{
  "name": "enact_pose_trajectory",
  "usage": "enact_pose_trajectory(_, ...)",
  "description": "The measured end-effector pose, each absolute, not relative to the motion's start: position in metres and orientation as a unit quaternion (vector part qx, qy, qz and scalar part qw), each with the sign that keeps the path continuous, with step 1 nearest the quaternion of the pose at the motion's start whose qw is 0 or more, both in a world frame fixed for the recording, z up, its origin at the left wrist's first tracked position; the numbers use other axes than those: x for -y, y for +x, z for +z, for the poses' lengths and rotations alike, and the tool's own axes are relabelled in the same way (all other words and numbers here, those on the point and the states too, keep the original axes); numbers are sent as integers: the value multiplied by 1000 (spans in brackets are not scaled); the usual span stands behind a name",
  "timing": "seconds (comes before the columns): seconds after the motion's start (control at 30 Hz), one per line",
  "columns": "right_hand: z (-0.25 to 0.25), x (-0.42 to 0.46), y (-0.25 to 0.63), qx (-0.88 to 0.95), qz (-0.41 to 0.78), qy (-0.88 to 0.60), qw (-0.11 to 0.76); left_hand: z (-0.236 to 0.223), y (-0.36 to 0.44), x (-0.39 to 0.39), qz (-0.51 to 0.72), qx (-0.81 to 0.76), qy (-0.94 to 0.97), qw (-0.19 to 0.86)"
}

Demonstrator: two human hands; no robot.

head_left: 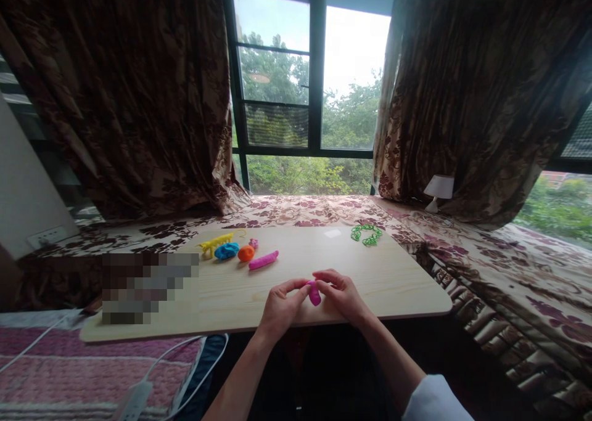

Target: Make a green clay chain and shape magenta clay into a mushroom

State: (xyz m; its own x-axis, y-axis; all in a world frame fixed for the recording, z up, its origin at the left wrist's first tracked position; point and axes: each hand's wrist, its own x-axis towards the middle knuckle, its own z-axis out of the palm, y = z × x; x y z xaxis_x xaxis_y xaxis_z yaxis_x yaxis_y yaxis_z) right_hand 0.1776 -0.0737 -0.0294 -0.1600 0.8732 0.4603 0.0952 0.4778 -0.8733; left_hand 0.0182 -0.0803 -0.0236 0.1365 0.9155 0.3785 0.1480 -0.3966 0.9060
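Observation:
Between my two hands, over the front of the pale wooden table (388,279), is a small lump of magenta modelling clay (315,294). My left hand (284,299) pinches it from the left with thumb and forefinger. From the right, my right hand (340,290) has its fingertips closed on the same lump. A thicker magenta clay roll (263,261) lies beyond my left hand. Beside it sit an orange clay ball (246,253), a blue clay lump (226,251), a yellow four-legged figure (217,243) and a tiny pink piece (253,243).
A ring of green openwork pieces (367,234) lies at the table's far right, near a small white patch (332,233). Behind stands a white lamp (439,190) on the flowered window seat (305,210). A power strip (134,401) with a white cable rests on the bed at lower left.

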Motion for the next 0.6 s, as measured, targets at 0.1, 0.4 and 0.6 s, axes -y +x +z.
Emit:
enact_pose_trajectory(0.1,-31,73,177,682,351,-351,537,-25,17,79,526,-400,665,348)
enact_pose_trajectory(0.4,-32,74,180,667,355,-362,546,-23,20,82,492,-399,674,380)
enact_pose_trajectory(0.6,-30,72,181,660,380,-361,539,-27,18,75,522,-407,638,394)
